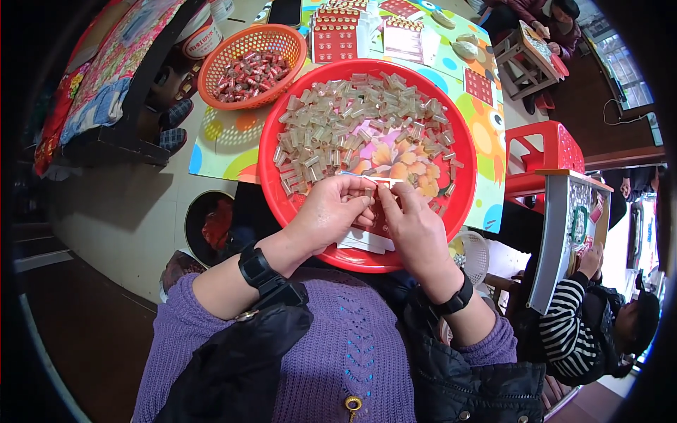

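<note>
My two hands meet over the near side of a large red plastic tray [462,134], fingertips almost touching. Between and below them is a red card with white edges [379,227], lying over several white cards [364,242] at the tray's rim. The fingers of my left hand [328,211] are curled in a pinch at the card's top; what they hold is too small to make out. My right hand [417,225] has thumb and fingers closed at the card's upper edge. Many short clear plastic tubes [331,113] fill the tray's far and left parts, over a printed flower.
An orange basket [300,53] of small red wrapped pieces [254,74] stands at the far left of the patterned table [233,151]. Red cards [335,42] are stacked beyond the tray. A red stool [543,151] stands right. Other people sit at the far right and right.
</note>
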Action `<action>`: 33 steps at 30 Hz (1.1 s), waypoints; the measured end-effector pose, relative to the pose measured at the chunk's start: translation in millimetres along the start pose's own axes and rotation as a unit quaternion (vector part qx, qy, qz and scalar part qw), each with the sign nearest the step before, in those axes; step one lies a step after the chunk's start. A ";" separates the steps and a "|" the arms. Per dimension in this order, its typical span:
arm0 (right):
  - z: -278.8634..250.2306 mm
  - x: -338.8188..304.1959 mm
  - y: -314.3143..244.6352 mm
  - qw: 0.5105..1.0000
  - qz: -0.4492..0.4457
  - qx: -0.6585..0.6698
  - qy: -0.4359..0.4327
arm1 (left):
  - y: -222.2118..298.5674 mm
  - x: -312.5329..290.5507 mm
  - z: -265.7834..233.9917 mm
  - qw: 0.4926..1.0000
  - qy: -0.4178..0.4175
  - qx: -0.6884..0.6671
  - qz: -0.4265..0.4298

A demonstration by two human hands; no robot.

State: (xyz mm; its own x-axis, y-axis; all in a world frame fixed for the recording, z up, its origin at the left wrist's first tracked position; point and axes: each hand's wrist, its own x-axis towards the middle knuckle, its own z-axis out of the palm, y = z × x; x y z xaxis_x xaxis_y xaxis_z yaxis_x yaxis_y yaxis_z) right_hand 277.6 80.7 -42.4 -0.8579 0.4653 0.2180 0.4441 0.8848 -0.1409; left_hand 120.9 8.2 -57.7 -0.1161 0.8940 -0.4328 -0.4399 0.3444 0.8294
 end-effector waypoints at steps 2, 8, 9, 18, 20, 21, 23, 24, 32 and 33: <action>-1.5 -0.2 -2.1 1.000 0.009 -0.013 -0.027 | -2.0 0.6 -1.3 1.000 -0.004 -0.009 0.001; -2.9 2.5 2.5 0.998 0.017 0.059 0.008 | -2.3 0.5 -2.6 1.000 -0.010 -0.025 0.001; -1.4 1.3 3.9 0.990 0.052 0.126 0.028 | -2.0 0.2 -2.1 1.000 -0.010 -0.025 0.001; 20.1 0.2 -2.2 0.710 0.323 0.624 0.050 | 5.9 -4.1 2.1 0.999 0.005 -0.034 -0.009; 20.5 1.1 -3.5 0.693 0.325 0.641 0.055 | 7.4 -4.6 1.0 0.999 -0.004 -0.043 -0.011; 21.0 1.2 -3.7 0.696 0.326 0.637 0.055 | 7.6 -4.4 0.7 0.999 -0.004 -0.043 -0.012; 21.8 1.3 -4.1 0.702 0.329 0.629 0.055 | 7.9 -4.0 0.2 0.998 -0.004 -0.052 -0.017; 21.7 1.5 -4.5 0.702 0.329 0.629 0.055 | 7.8 -4.0 0.2 0.998 -0.005 -0.057 -0.020; 19.4 2.6 -5.3 0.698 0.338 0.629 0.055 | 7.1 -5.1 -1.3 0.997 -0.022 -0.077 -0.010; 19.0 2.9 -5.2 0.694 0.339 0.632 0.053 | 6.9 -4.9 -0.7 0.997 -0.022 -0.077 -0.010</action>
State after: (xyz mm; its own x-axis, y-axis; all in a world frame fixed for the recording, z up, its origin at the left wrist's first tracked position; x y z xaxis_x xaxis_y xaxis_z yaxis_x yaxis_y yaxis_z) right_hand 267.9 77.0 -59.4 -0.5085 0.8234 -0.2518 0.0966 -0.2361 -0.9669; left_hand 117.9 6.0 -50.2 -0.0674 0.9002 -0.4302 -0.5739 0.3177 0.7548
